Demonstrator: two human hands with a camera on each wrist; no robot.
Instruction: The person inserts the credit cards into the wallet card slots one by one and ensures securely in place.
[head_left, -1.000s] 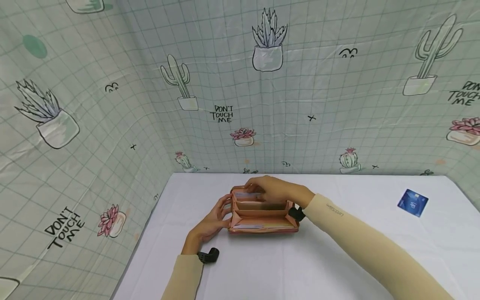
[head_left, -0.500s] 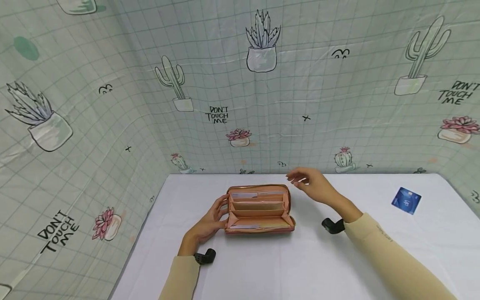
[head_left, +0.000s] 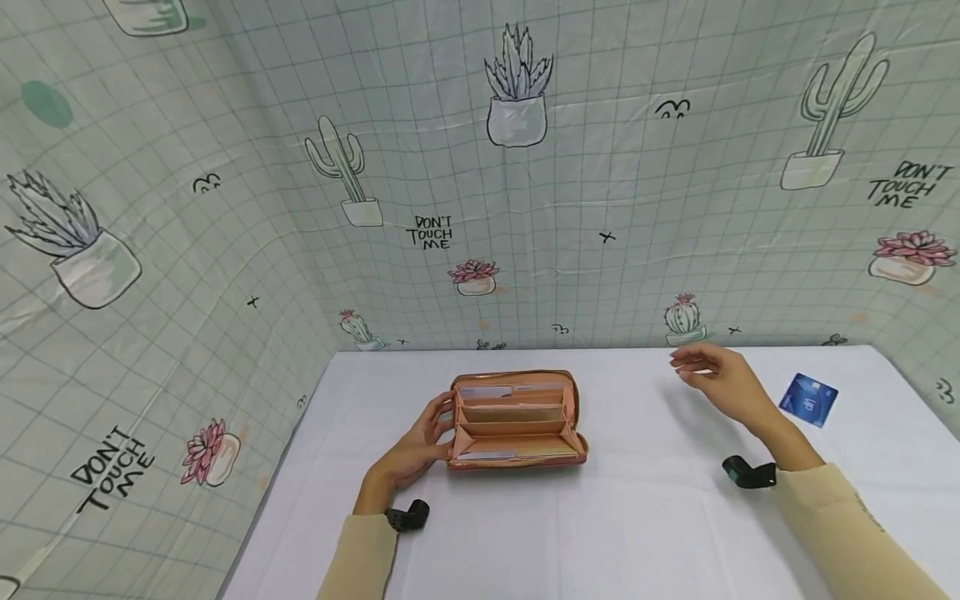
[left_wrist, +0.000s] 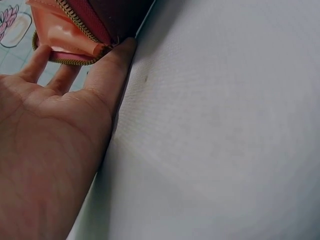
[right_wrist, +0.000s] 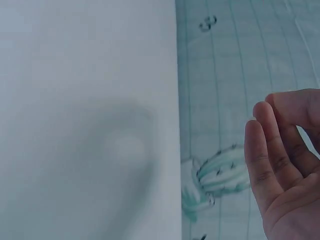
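Note:
A pink zip-around wallet (head_left: pixel 517 428) lies unzipped and spread on the white table, its dividers and pockets facing up. Pale cards (head_left: pixel 486 391) show in its back pocket, and more slips (head_left: pixel 487 455) in the front one. My left hand (head_left: pixel 415 450) holds the wallet's left end, thumb at the near corner and fingers at the far one. The left wrist view has that thumb (left_wrist: pixel 112 70) against the zipped edge. Off to the right, my right hand (head_left: pixel 723 385) hovers over the table with loosely bent fingers and nothing in them. A blue bank card (head_left: pixel 808 400) lies just beyond it.
The white tabletop (head_left: pixel 637 533) ends at the back against a hanging grid-patterned cloth (head_left: pixel 585 175) printed with cacti. The same cloth runs along the left side. A small black camera sits on each wrist.
My right hand has come out of the wallet's back pocket and moved right, towards the blue bank card. My left hand keeps its hold on the wallet's left end.

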